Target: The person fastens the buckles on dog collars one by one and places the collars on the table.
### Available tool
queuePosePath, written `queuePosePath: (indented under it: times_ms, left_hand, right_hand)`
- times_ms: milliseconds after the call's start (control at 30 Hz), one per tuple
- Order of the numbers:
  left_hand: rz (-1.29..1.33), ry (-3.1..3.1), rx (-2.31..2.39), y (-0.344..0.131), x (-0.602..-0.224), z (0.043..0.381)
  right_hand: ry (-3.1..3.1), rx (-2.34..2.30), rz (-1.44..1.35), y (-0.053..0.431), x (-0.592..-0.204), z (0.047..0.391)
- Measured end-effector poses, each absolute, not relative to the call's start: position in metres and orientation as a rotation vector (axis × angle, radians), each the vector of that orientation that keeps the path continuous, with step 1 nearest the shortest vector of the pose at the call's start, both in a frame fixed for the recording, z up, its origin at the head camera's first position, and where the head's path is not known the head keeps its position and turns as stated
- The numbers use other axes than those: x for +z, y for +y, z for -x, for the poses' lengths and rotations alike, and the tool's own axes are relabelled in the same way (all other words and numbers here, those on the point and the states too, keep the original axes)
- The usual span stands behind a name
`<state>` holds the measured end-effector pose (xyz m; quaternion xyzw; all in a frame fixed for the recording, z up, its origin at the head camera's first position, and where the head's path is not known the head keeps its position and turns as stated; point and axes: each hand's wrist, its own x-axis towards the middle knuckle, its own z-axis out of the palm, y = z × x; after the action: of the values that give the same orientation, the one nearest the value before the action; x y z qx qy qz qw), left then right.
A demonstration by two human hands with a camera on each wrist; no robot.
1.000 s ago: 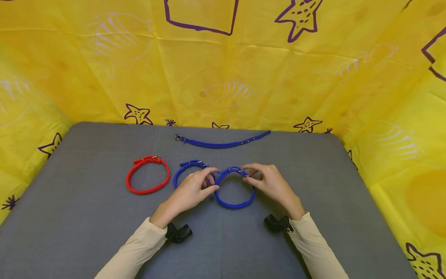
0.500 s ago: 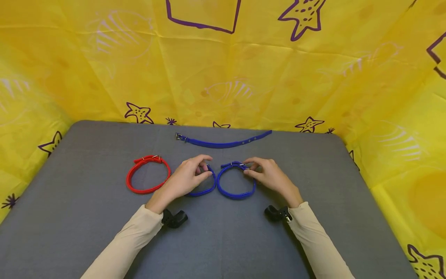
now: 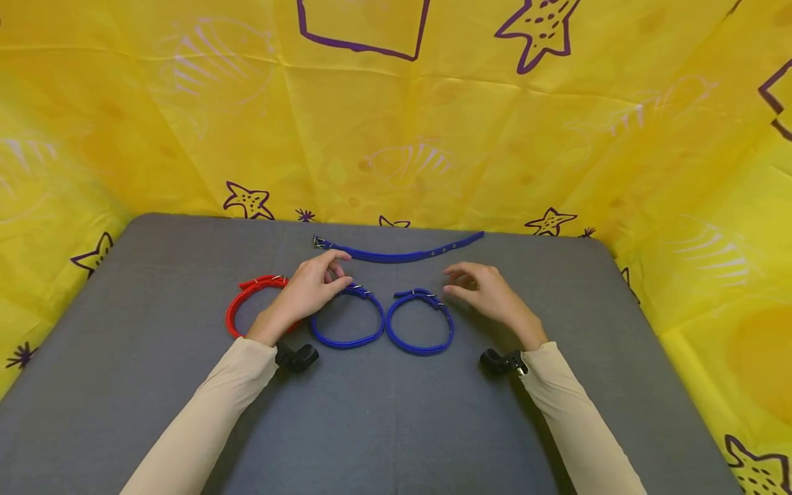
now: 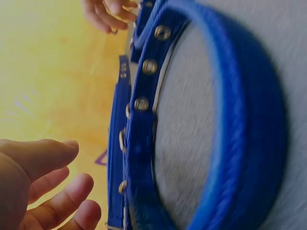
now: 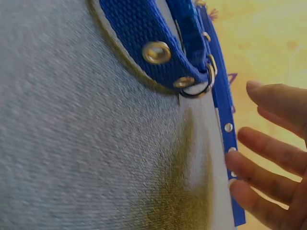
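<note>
- Backdrop (image 3: 396,110) of creased yellow cloth, printed with purple starfish (image 3: 247,201) and pale fish skeletons (image 3: 408,159), rises at the far side and runs along left and right.
- Gray table (image 3: 383,419) spreads across the middle and near part of the scene, its far corners rounded.
- Beige sleeves (image 3: 210,405) reach in from the near side, one on the left, one on the right.
- Unfastened blue collar (image 3: 396,258) lies farthest back on the table in a shallow curve, buckle end left, holed end right.
- Left hand (image 3: 309,285) hangs between the red collar (image 3: 230,316) and the middle blue collar (image 3: 348,344), hiding part of each in the head view; its fingers are loosely bent, thumb apart from them.
- Right hand (image 3: 489,292) is just right of the right blue collar (image 3: 421,350), fingers relaxed, thumb apart; the two hands are well apart.
- Red collar forms a ring at the left of the row.
- Middle blue collar, also ringed, lies just beside the right blue collar; both have their fastened ends on the far side.
- Black wrist cameras (image 3: 301,359) sit at both cuffs.
- Metal eyelets (image 4: 149,66) stud the blue webbing.
</note>
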<state>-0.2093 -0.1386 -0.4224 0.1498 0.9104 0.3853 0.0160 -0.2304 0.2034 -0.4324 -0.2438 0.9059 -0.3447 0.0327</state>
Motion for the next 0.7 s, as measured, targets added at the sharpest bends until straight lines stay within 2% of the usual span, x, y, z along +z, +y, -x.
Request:
queuePosePath:
  times_ms: [367,700]
  left_hand:
    - [-0.356,2.854,1.127,-0.167,-0.418,0.241]
    - [-0.248,2.811,1.138,-0.179,-0.424,0.255]
  right_hand:
    - [2.894,-1.084,0.734,0.219,-0.433,0.256]
    - [2.962,-1.07,0.707,0.228,-0.441,0.278]
